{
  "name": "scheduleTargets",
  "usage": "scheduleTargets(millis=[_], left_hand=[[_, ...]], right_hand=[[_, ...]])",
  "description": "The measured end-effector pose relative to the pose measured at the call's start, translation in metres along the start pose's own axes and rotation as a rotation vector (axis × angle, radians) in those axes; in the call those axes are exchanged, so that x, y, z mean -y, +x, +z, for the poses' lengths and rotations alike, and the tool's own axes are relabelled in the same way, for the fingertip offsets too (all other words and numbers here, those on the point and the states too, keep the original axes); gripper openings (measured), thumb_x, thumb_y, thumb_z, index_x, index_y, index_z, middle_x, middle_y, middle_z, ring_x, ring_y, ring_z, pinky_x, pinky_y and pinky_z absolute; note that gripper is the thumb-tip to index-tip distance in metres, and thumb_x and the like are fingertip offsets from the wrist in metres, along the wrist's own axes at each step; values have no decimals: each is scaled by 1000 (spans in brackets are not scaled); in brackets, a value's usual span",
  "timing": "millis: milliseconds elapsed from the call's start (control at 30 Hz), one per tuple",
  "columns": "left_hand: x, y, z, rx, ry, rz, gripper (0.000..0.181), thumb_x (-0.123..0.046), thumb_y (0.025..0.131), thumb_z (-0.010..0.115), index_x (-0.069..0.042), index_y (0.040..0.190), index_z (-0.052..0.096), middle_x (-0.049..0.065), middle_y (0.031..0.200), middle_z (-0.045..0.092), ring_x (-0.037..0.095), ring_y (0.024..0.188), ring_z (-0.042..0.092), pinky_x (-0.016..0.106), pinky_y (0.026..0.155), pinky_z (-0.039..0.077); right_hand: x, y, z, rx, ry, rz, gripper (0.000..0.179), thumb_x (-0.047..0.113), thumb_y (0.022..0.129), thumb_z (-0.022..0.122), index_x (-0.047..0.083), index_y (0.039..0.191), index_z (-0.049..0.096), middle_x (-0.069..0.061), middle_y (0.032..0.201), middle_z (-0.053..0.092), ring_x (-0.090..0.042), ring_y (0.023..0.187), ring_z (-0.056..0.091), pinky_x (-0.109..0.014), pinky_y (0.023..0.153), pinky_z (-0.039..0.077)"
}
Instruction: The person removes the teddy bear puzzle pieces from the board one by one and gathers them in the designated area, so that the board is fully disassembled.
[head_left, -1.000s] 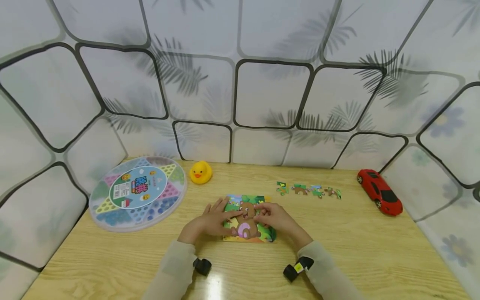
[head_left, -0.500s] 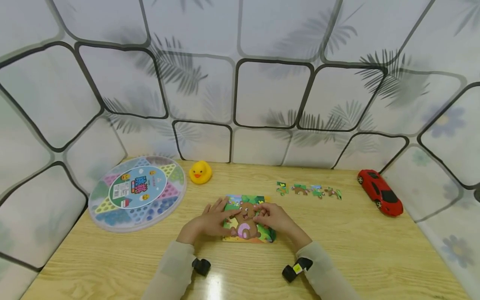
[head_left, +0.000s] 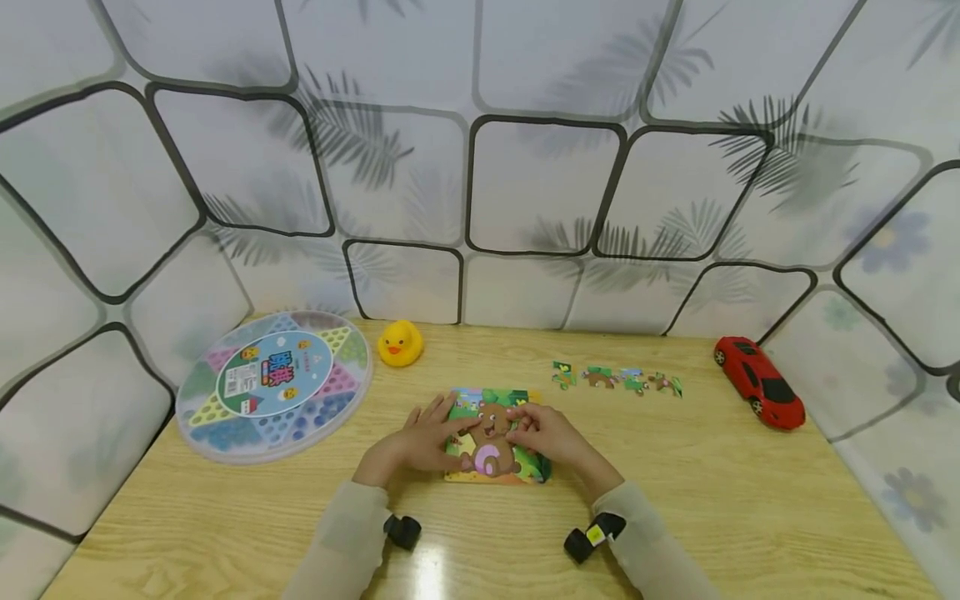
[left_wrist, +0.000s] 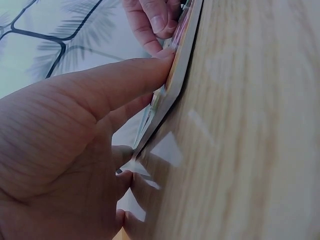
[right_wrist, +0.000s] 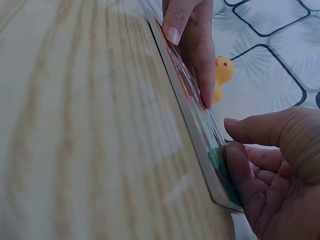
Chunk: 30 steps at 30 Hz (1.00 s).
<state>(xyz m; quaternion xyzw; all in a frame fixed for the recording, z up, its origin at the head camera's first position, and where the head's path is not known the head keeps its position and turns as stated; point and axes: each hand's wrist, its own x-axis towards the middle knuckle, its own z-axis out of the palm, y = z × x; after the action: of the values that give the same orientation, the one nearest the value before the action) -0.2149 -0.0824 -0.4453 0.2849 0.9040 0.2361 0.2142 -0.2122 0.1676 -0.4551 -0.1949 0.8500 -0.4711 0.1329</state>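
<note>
A jigsaw puzzle [head_left: 491,460] with a brown bear picture lies in its flat tray on the table in front of me. My left hand [head_left: 427,443] rests on its left side, thumb and index finger straight across the picture and the other fingers beyond the edge. Over the right half is my right hand [head_left: 553,435], its fingers curled. In the right wrist view, this hand's thumb and index finger [right_wrist: 239,162] pinch the edge of a puzzle piece [right_wrist: 227,142] at the board's surface; most of that piece is hidden.
Several loose puzzle pieces [head_left: 633,382] lie in a row at the back right. Farther right stands a red toy car [head_left: 759,383]. A yellow rubber duck [head_left: 401,344] and a round Chinese checkers board [head_left: 276,387] are at the back left, near the patterned wall [head_left: 536,187].
</note>
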Motion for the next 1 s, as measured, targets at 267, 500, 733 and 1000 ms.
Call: scheduleTargets(millis=[267,500,733,1000], left_hand=[[-1,0,0,4,-19,-11,65,-44,89,61,-27,147,36,17,158,-3,35,144,-6,60,110,-3],[-2,-1,0,2,-28,-14,65,-43,89,62,-27,147,36,17,158,-4,36,144,-6,59,110,-4],[-1,1,1,10,-20,-22,65,-45,89,61,-29,147,35,15,158,-5,34,144,-7,58,110,-4],[-1,0,1,14,-11,-27,65,-45,90,61,-30,147,35,15,158,-6,34,144,-8,58,111,-4]], right_hand=[[0,0,-2,21,80,0,31,7,94,58,-10,120,53,-8,79,55,-9,58,48,-23,53,44],[-10,2,-2,21,181,30,30,9,95,57,-7,119,53,-6,84,55,-11,64,52,-22,58,46],[-14,4,-3,-54,301,138,29,12,95,57,-7,117,57,-3,87,65,-7,72,61,-20,64,51],[-8,8,8,-193,342,210,21,8,90,64,-7,104,63,-2,72,67,-7,60,61,-18,51,46]])
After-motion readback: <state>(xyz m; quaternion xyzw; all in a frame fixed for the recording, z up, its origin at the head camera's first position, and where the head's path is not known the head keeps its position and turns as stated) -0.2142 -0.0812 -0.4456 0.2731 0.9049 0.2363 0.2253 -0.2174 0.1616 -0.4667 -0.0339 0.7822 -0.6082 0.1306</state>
